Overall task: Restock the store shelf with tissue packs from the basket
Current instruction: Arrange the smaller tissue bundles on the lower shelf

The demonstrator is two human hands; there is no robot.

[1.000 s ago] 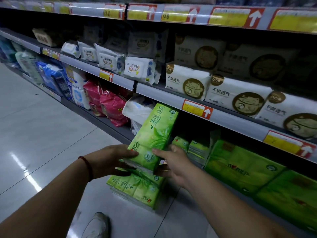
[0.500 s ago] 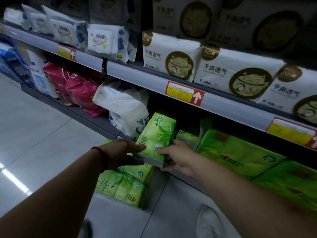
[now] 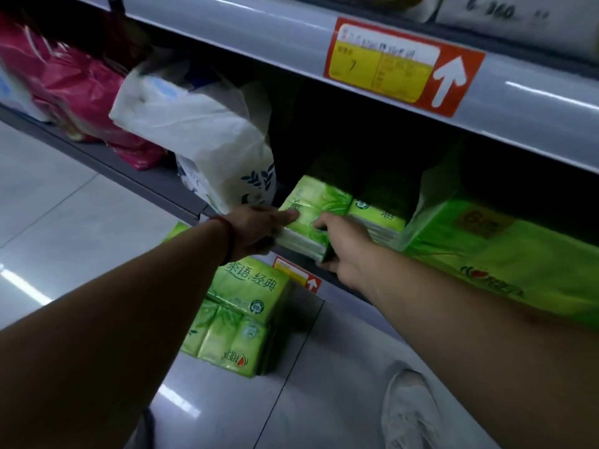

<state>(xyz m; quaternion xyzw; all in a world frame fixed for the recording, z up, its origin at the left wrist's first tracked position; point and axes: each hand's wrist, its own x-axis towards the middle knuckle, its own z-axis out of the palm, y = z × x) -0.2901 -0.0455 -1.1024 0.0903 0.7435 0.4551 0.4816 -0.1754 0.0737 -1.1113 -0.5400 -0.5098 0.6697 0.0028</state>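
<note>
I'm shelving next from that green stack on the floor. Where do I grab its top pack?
I'd come down from above, one hand on each side of the top pack: it lies flat, label up, its top bare. The shelf lip is close behind it, so lift toward you. Left hand and right hand must first release the shelved pack.

Green tissue pack (image 3: 312, 211), flat, partway onto btm shelf (image 3: 146, 181), green pack stack (image 3: 241, 314) on floor (image 3: 58, 202) below

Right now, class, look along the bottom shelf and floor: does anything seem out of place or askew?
The white bag slumps tilted on the bottom shelf; a bundle of green tissue packs sits on the floor.
</note>
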